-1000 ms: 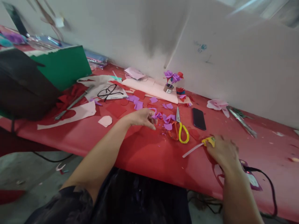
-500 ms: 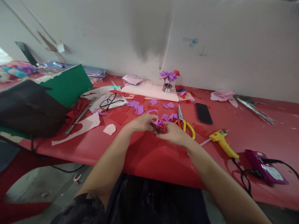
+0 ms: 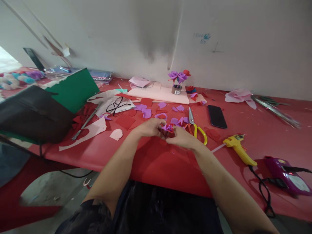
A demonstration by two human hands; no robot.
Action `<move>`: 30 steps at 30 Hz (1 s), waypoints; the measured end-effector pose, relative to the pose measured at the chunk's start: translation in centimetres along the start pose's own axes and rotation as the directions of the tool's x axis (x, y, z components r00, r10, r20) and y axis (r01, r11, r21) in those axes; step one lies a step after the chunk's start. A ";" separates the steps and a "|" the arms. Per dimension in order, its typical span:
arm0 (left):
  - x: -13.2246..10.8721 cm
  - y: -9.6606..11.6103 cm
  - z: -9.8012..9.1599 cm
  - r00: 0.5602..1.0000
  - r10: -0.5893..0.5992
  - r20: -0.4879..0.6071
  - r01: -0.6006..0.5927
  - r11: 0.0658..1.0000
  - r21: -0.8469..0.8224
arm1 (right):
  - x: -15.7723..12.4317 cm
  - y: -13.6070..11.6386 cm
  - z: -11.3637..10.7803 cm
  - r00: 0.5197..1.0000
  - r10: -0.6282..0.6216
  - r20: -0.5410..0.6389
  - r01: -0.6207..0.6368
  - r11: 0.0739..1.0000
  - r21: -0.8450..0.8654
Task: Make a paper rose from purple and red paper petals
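Observation:
Both my hands meet over the red table (image 3: 158, 162), near its middle. My left hand (image 3: 149, 127) and my right hand (image 3: 183, 138) are closed, fingers pinching a small purple and red paper flower (image 3: 167, 129) between them. Loose purple paper petals (image 3: 161, 112) lie scattered just beyond the hands. Yellow-handled scissors (image 3: 196, 125) rest right of the hands, blades pointing away. A yellow glue gun (image 3: 237, 148) lies farther right, untouched.
A black phone (image 3: 216, 116), a purple device (image 3: 287, 175) with a black cord, glasses (image 3: 117, 104), pink sheets (image 3: 158, 93), a small cup of finished paper flowers (image 3: 177, 83), a green board (image 3: 73, 87) and a black bag (image 3: 31, 112) lie about. A wall bounds the far edge.
My right hand let go of the glue gun and came left to join my left hand. Both now pinch the small paper flower; the glue gun lies on the table.

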State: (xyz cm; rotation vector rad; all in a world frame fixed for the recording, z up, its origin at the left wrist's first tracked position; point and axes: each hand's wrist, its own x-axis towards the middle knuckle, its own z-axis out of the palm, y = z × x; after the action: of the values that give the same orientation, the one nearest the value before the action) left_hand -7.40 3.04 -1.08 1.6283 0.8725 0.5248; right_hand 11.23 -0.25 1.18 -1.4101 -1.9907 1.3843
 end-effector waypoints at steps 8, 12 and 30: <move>-0.3 0.9 -0.1 0.999 0.044 -0.027 -0.045 0.999 -0.021 | 0.7 0.8 0.5 0.999 -0.030 -0.041 0.042 0.950 0.309; -1.2 2.4 -0.2 0.993 0.057 -0.104 -0.067 0.993 -0.096 | 0.7 1.1 0.3 0.979 -0.006 -0.201 0.074 0.941 0.329; -0.8 2.9 0.9 0.965 0.052 -0.257 -0.068 0.996 -0.054 | -0.1 1.7 -0.2 0.922 -0.056 -0.384 0.159 0.957 0.242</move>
State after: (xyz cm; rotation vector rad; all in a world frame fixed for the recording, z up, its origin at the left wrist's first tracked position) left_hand -6.52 1.63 1.55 1.5546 0.9879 0.8109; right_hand 12.37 -0.21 -0.17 -1.3024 -1.5478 1.1782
